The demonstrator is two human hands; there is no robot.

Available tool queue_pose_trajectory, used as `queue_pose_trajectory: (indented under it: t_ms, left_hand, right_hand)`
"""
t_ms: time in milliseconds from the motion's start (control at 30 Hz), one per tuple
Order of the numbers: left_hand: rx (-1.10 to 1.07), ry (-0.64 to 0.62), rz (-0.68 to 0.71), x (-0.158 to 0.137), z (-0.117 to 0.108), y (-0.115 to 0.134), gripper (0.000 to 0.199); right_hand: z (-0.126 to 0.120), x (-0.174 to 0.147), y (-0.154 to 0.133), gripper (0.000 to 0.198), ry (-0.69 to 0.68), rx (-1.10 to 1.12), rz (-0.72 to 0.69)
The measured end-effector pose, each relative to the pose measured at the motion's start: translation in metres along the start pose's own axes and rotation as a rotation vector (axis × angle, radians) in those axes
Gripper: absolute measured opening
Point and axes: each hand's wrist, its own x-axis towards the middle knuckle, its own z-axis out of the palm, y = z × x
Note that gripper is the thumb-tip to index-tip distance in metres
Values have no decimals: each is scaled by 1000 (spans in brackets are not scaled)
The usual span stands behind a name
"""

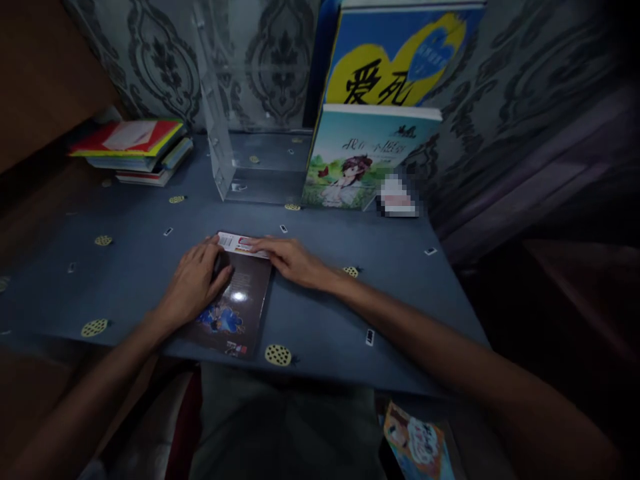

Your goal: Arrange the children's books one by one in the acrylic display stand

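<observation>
A dark book (250, 287) lies on the table near its front edge, with blue artwork low on its cover and glare in the middle. Across its top runs a white strip (230, 241) with a barcode and red print. My left hand (193, 280) rests on the book's left side, fingers out toward the top corner and thumb spread over the cover. Over the right part of the strip lies my right hand (290, 260), its fingers stretched out and touching it. Neither hand is closed round the book.
A clear acrylic stand (220, 160) rises behind the book. On its right, a green illustrated book (370, 160) leans before a blue and yellow book (400, 53). Several books are stacked (150, 143) at the back left. Below the table's front edge (320, 373) shows a colourful book (420, 440).
</observation>
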Motion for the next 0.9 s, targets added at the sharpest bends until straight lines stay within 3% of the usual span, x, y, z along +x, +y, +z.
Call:
queue_pose_trajectory:
  t_ms: [100,233,400,600,800,900]
  left_hand:
    - [-18,-16,-13,0,-2,-1,37]
    - [-74,-26,-27,1,-5,-1,38]
    - [-125,-12,-39,-1,-6,-3,40]
    - [-84,39,-86,-8,0,2,35]
    - [-38,-22,105,-18,7,42,35]
    - [-36,-69,222,-18,10,53,39]
  right_hand:
    - [-2,-18,3,36,44,-28,-13]
    - [2,-30,-9,36,2,-204,-45]
    - [11,-39,-36,30,35,-449,41]
    - [14,-35,-40,35,35,-347,100]
    - [5,4,-1,41,16,-204,70]
    - [4,5,0,46,26,-185,86]
